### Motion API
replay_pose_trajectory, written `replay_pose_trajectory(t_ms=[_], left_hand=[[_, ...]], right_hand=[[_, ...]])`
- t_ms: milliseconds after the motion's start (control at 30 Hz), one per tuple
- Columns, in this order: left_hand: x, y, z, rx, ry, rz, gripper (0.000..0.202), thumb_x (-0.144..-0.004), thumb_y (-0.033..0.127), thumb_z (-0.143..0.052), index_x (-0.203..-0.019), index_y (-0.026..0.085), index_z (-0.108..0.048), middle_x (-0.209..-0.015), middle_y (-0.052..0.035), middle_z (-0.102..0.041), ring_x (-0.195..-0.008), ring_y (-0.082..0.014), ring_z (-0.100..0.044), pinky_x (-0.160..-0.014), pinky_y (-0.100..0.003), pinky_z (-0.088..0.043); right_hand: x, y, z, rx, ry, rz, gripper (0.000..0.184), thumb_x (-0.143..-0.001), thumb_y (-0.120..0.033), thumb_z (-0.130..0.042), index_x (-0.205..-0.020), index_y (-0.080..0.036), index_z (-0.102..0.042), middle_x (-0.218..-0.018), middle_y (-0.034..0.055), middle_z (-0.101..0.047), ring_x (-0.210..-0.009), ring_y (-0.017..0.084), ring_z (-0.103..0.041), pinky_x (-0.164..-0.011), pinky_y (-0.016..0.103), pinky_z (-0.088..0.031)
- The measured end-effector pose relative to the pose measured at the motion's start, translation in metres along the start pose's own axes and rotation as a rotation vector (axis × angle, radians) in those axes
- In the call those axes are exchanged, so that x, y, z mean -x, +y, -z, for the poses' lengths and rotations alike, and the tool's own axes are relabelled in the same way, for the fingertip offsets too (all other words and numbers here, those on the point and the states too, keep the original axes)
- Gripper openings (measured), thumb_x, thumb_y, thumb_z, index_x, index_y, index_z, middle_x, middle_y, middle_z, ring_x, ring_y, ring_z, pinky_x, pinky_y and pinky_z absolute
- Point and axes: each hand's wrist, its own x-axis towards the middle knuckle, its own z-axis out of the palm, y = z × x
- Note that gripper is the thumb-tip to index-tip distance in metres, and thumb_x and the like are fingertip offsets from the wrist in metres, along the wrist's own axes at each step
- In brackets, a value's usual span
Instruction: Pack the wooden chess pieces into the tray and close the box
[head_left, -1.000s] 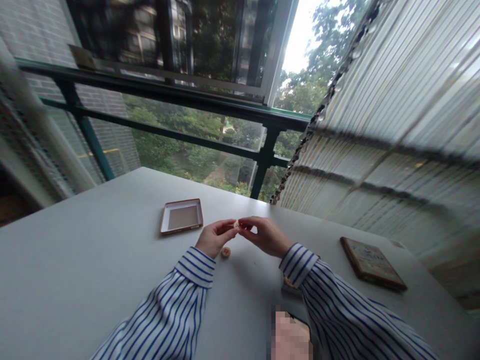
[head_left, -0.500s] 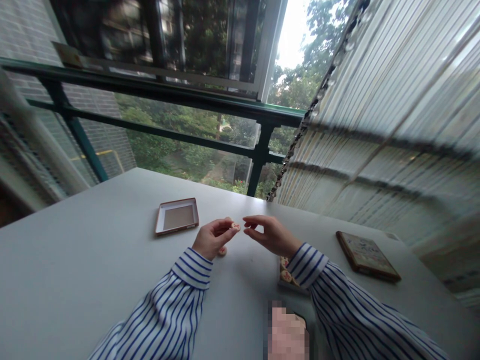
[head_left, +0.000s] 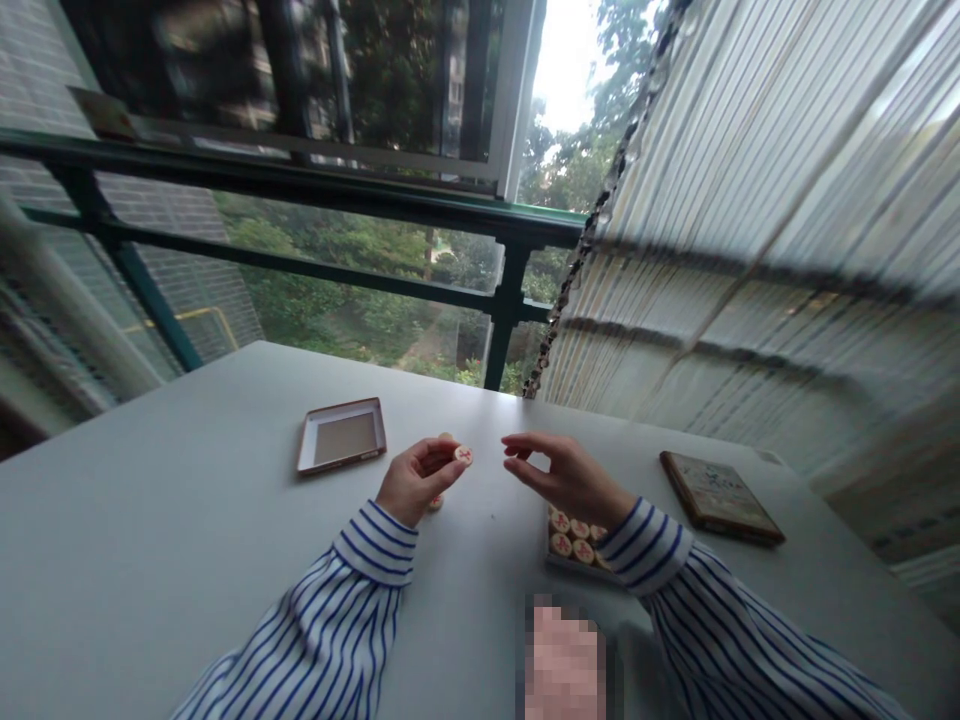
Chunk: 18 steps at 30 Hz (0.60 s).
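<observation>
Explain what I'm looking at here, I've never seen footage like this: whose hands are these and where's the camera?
No machine here: these are one person's two bare hands, in striped sleeves. Every picture comes from one camera worn on that person's head, looking forward and down, so the arms enter from the bottom. The left hand pinches a round game piece with a red mark in its fingers; the right hand is open and empty beside it. On the white table lie a shallow empty box, a tray of similar pieces by the right wrist, and a flat brown board further right.
</observation>
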Motion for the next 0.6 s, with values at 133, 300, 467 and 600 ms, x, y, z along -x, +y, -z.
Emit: replay_pose_trajectory(t_ms=[133,300,467,600], left_hand=[[0.004,-0.001,-0.006,0.038,0.011,-0.006,0.044,-0.052,0.028,-0.076,-0.09,0.011,-0.062,-0.086,-0.0098,-0.069,-0.082,-0.02,-0.064,-0.083,-0.035,-0.048],[0.008,-0.002,-0.011,0.011,-0.016,0.009,0.043,-0.051,0.03,-0.076,-0.089,0.011,-0.064,-0.086,-0.0101,-0.069,-0.083,-0.0214,-0.064,-0.083,-0.036,-0.049],[0.008,-0.006,-0.011,0.019,-0.067,0.029,0.041,-0.053,0.027,-0.076,-0.089,0.011,-0.064,-0.087,-0.01,-0.069,-0.083,-0.0205,-0.064,-0.082,-0.035,-0.049],[0.007,-0.008,-0.012,0.018,-0.106,0.069,0.038,-0.053,0.023,-0.076,-0.087,0.012,-0.065,-0.086,-0.0087,-0.069,-0.082,-0.0194,-0.064,-0.08,-0.033,-0.05]], right_hand=[[0.01,0.002,0.007,0.007,0.026,-0.012,0.027,-0.08,-0.033,-0.051,-0.101,-0.018,-0.06,-0.087,0.0053,-0.065,-0.077,0.014,-0.059,-0.072,0.027,-0.047],[0.022,0.003,0.018,0.008,0.067,-0.06,0.028,-0.08,-0.033,-0.051,-0.102,-0.018,-0.059,-0.089,0.0055,-0.065,-0.08,0.014,-0.059,-0.071,0.027,-0.048],[0.03,0.009,0.026,0.006,0.084,-0.088,0.027,-0.08,-0.033,-0.051,-0.101,-0.019,-0.06,-0.09,0.0055,-0.065,-0.081,0.015,-0.059,-0.073,0.028,-0.047],[0.034,0.012,0.027,-0.01,0.071,-0.108,0.027,-0.081,-0.033,-0.05,-0.1,-0.017,-0.061,-0.09,0.0064,-0.065,-0.08,0.015,-0.059,-0.071,0.028,-0.048]])
